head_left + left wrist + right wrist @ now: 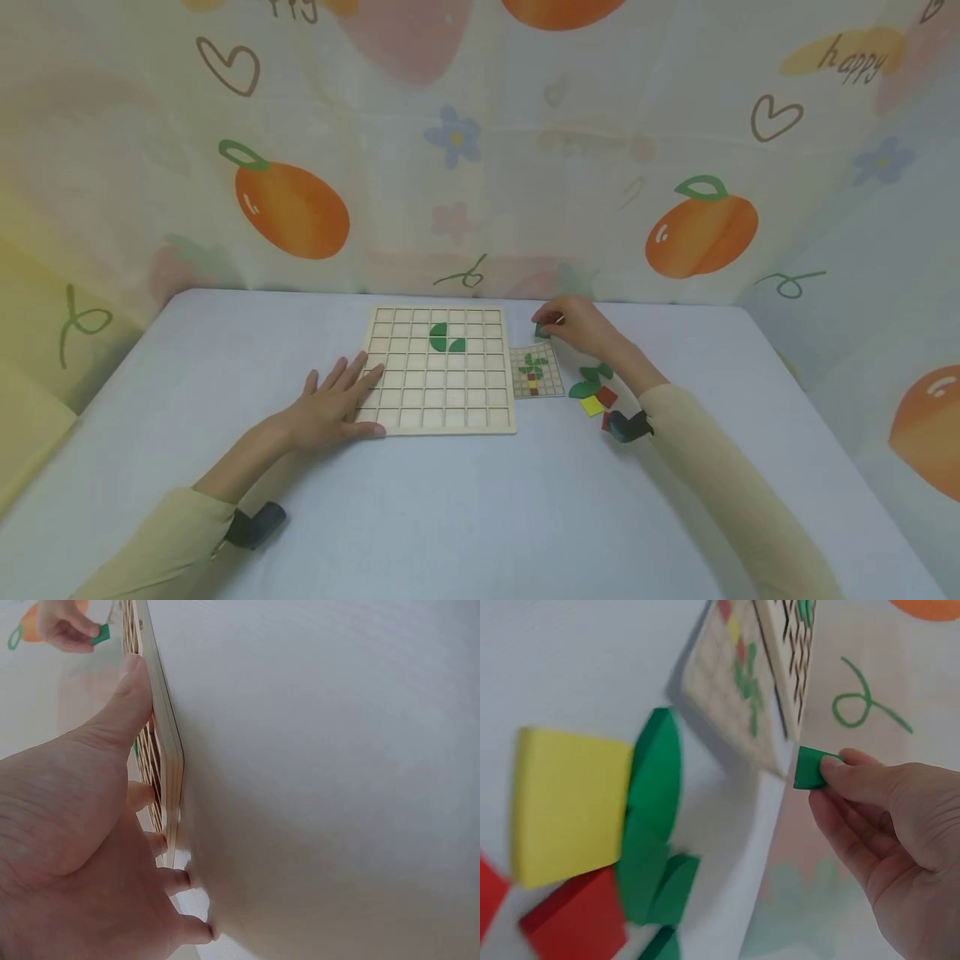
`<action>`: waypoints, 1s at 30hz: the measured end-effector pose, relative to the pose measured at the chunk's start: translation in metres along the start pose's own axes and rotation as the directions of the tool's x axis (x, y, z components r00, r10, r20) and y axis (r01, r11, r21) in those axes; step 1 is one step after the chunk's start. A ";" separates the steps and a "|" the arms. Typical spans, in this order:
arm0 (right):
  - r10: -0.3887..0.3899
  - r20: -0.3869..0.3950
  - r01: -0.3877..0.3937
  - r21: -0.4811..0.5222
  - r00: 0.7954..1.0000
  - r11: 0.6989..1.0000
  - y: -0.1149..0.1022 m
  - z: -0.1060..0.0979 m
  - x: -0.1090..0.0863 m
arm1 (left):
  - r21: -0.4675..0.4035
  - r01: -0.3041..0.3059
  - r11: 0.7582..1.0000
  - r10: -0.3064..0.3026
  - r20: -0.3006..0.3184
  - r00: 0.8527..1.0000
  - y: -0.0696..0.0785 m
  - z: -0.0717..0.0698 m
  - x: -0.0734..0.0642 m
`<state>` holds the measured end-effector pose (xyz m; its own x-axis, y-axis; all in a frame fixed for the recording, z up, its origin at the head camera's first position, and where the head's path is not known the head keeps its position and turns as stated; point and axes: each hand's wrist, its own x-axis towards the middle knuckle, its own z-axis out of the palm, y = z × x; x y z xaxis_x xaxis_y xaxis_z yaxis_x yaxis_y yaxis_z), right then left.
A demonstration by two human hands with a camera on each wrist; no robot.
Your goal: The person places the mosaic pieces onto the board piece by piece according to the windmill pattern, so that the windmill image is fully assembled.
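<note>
A wooden grid board (427,392) lies on the table, with several green pieces (438,343) set in its upper cells. My left hand (326,412) rests on the board's left edge with the fingers spread; in the left wrist view the thumb (131,694) lies along the board's side. Just beyond the pattern card, my right hand (581,323) pinches a green piece (808,768) between thumb and fingertips. The pattern card (538,385), a small grid with a green, yellow and red figure, lies against the board's right side.
To the right of the card lie loose pieces: green leaf shapes (583,389), a yellow square (592,406) and red squares (607,396), partly under the right forearm. A printed curtain (495,208) hangs behind the table's far edge.
</note>
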<state>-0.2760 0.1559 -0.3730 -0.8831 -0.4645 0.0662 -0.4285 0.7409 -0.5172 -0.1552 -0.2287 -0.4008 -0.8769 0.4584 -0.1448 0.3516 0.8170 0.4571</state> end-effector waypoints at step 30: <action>-0.154 0.058 0.146 0.128 0.986 0.981 -0.051 0.049 0.035 | 0.002 0.021 1.000 -0.021 0.008 1.000 0.001 0.002 0.001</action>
<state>-0.2757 0.0786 -0.3859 -0.7937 -0.6008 0.0952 -0.5247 0.5972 -0.6067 -0.1549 -0.2271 -0.4021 -0.8813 0.4442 -0.1612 0.3342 0.8271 0.4518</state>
